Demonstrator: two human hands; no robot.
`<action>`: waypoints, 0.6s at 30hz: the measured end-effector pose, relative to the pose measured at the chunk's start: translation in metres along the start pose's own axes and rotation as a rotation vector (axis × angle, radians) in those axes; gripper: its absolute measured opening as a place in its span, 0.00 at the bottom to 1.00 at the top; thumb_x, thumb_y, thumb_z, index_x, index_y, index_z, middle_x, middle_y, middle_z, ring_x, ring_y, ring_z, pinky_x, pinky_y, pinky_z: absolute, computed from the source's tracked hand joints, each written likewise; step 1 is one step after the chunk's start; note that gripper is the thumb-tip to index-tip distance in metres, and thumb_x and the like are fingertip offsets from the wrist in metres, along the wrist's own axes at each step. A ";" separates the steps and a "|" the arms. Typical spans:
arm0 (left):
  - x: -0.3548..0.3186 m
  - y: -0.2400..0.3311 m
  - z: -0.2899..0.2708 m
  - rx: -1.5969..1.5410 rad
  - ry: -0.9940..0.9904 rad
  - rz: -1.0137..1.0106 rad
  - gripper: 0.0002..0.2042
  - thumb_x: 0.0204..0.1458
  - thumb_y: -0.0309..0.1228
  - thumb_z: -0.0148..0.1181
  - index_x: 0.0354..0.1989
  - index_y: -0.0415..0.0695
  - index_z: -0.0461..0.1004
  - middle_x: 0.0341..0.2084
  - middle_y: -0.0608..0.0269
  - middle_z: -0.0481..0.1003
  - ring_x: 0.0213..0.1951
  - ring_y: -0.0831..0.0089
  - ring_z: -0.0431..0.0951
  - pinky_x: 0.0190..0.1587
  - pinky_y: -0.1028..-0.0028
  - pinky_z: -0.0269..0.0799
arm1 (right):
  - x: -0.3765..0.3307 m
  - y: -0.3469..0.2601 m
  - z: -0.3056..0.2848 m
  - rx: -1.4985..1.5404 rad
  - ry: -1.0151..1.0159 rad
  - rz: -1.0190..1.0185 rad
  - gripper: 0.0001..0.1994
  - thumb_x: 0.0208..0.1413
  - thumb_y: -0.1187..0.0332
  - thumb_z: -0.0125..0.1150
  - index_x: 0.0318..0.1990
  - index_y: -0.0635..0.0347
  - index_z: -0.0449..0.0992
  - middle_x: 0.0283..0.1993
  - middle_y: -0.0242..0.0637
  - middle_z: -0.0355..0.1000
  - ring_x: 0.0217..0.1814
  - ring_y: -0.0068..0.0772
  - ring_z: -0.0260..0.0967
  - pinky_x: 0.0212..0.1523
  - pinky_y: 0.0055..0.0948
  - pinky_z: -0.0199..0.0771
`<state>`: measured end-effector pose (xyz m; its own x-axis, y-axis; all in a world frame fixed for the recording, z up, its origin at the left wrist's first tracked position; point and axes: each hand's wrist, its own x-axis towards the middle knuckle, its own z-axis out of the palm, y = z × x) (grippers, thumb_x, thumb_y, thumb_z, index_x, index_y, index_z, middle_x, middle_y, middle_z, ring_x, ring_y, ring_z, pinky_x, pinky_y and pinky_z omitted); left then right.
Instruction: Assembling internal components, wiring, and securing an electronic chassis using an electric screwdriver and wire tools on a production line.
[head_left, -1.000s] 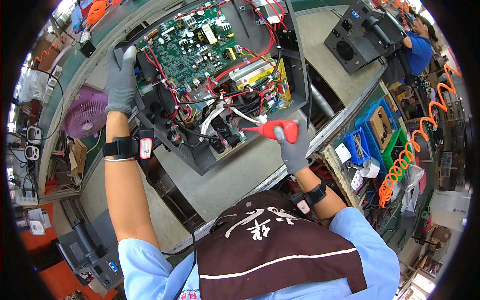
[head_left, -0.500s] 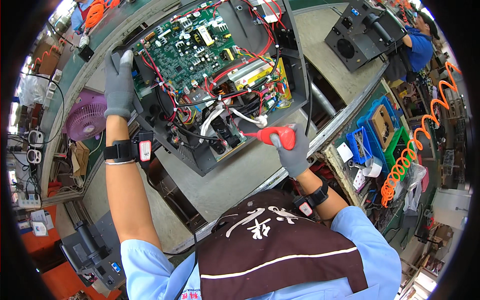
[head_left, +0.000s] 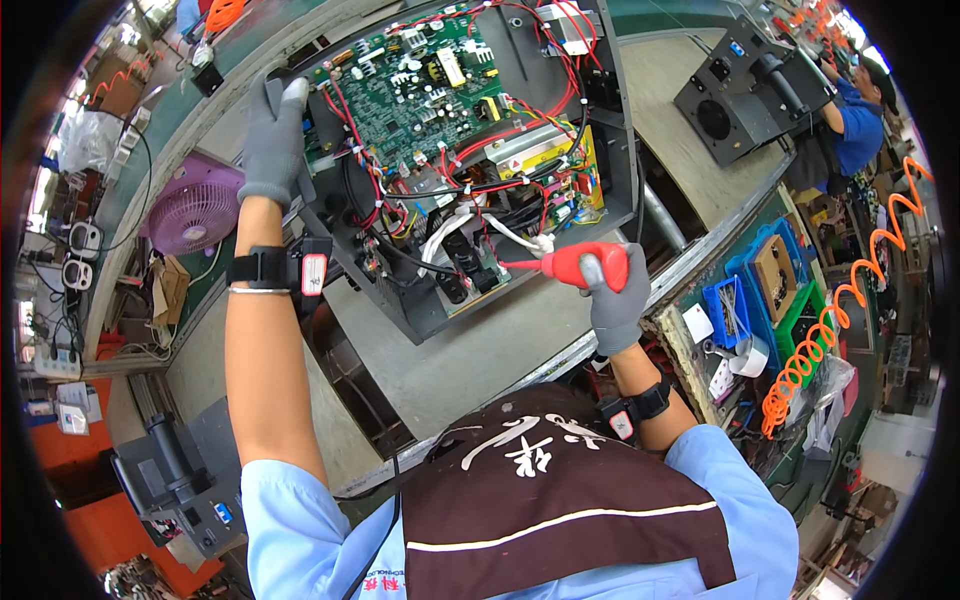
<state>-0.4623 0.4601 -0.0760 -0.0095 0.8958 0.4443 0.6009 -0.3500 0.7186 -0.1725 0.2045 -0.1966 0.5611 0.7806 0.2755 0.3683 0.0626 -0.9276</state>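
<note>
An open dark grey metal case [head_left: 415,318] lies tilted in front of me, with a green circuit board [head_left: 395,125] and bundled wires inside. My left hand [head_left: 272,145], in a grey glove, is closed round its left edge, thumb on top. Gripped in my gloved right hand [head_left: 617,312] is a red squeeze bottle [head_left: 600,266] with a narrow nozzle. The nozzle points left into the near right corner of the case, beside black cylindrical parts [head_left: 462,252] and thick white cables [head_left: 440,236]. Whether its tip touches anything there, I cannot tell.
A purple fan [head_left: 190,217] stands at the left. Blue and green bins [head_left: 728,308] sit on the right bench, near a coiled orange hose [head_left: 800,365]. Similar dark cases stand at upper right [head_left: 750,95] and lower left [head_left: 185,480]. A co-worker [head_left: 858,130] is at upper right.
The whole scene has shifted right in view. My right hand has turned, so its thumb now lies across the red bottle. My left hand keeps its hold on the case edge.
</note>
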 end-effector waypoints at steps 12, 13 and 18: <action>-0.005 0.012 -0.002 0.015 0.021 0.041 0.25 0.51 0.48 0.48 0.57 0.55 0.58 0.48 0.43 0.63 0.50 0.49 0.66 0.53 0.61 0.61 | 0.057 -0.057 0.020 0.668 0.105 0.063 0.15 0.51 0.61 0.57 0.38 0.63 0.66 0.31 0.39 0.69 0.26 0.26 0.67 0.24 0.24 0.67; -0.005 0.014 -0.002 0.039 0.041 0.068 0.25 0.51 0.48 0.48 0.57 0.55 0.58 0.48 0.44 0.63 0.50 0.49 0.67 0.52 0.61 0.61 | 0.065 -0.059 0.023 0.488 0.091 0.002 0.14 0.49 0.64 0.60 0.38 0.63 0.67 0.33 0.36 0.68 0.32 0.24 0.66 0.32 0.24 0.67; -0.011 0.021 -0.005 0.050 0.036 0.010 0.26 0.51 0.48 0.50 0.58 0.57 0.58 0.48 0.46 0.64 0.48 0.50 0.69 0.50 0.62 0.64 | 0.098 -0.067 0.061 0.020 -0.128 -0.225 0.17 0.45 0.63 0.66 0.36 0.61 0.66 0.28 0.39 0.67 0.29 0.28 0.66 0.32 0.28 0.67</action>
<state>-0.4538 0.4413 -0.0633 -0.0316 0.8814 0.4714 0.6403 -0.3443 0.6867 -0.1879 0.3149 -0.1230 0.3683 0.8177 0.4424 0.4579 0.2545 -0.8518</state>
